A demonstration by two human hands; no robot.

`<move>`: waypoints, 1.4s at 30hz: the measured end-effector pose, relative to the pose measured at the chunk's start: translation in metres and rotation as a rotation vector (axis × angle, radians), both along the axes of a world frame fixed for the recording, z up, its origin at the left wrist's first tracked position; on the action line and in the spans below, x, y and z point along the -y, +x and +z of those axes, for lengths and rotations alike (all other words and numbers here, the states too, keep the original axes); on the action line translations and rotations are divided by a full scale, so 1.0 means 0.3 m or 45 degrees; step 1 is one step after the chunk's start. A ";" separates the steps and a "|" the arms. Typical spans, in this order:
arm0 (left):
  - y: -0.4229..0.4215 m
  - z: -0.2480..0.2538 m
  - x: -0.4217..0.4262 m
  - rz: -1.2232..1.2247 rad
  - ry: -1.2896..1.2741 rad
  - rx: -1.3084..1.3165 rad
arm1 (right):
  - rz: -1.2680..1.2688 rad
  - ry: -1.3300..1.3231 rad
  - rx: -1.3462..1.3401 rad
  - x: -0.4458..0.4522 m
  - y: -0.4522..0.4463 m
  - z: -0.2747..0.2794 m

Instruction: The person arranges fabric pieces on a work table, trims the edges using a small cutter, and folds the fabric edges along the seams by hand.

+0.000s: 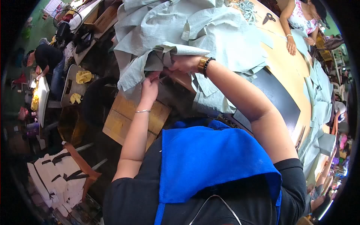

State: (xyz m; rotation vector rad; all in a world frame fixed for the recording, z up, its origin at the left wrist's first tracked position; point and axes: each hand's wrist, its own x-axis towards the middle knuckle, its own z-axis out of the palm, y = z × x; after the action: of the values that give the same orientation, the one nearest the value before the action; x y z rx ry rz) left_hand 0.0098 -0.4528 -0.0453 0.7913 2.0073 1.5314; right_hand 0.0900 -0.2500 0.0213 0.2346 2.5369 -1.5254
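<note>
At the left, below my work, sits a brown cardboard box (122,117); above it hangs the near edge of a large, crumpled, pale grey-green woven cloth (150,24), its bulk heaped on the pale wood-toned desk (279,62) ahead of me. From its loose folds I judge it soft and light in each layer, a little crisp, not fragile, though the heap's weight may drag; a loose edge seems the best place to pinch. My left hand (150,90), arm stretched forward, is at the underside of the hanging fold; its fingertips are lost in shadow, so I cannot tell whether they grip. My right hand (184,63), forearm slanting in from the right, has its fingers closed on the cloth's turned edge, near the left one. Farther right, a flat black panel (279,101) lies on the desk.
</note>
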 end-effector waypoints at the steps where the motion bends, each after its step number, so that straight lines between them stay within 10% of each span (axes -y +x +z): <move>1: 0.009 -0.006 -0.005 -0.033 -0.038 -0.209 | 0.019 -0.010 0.160 -0.008 0.001 0.024; 3: 0.039 0.009 -0.012 -0.100 -0.111 -0.631 | 0.059 0.083 0.327 -0.005 0.026 0.119; 9: -0.004 0.130 -0.070 -0.200 -0.708 -1.008 | -0.035 0.611 -0.909 0.022 0.033 0.047; 28: -0.225 -0.173 -0.127 -0.348 -0.568 -1.601 | 0.140 0.662 -0.682 0.014 0.047 0.078; 36: -0.089 -0.118 -0.102 -0.410 -0.897 -1.325 | 0.181 0.586 -0.747 -0.013 0.031 -0.019; 42: -0.027 0.104 -0.185 -0.764 -1.288 -0.314 | 0.225 0.616 -0.784 -0.021 0.023 -0.039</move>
State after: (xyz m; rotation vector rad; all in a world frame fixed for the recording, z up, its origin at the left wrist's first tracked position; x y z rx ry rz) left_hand 0.0017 -0.3972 -0.0142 0.9933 2.0627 0.0244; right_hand 0.0968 -0.2437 0.0097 -0.4665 3.2620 -0.9997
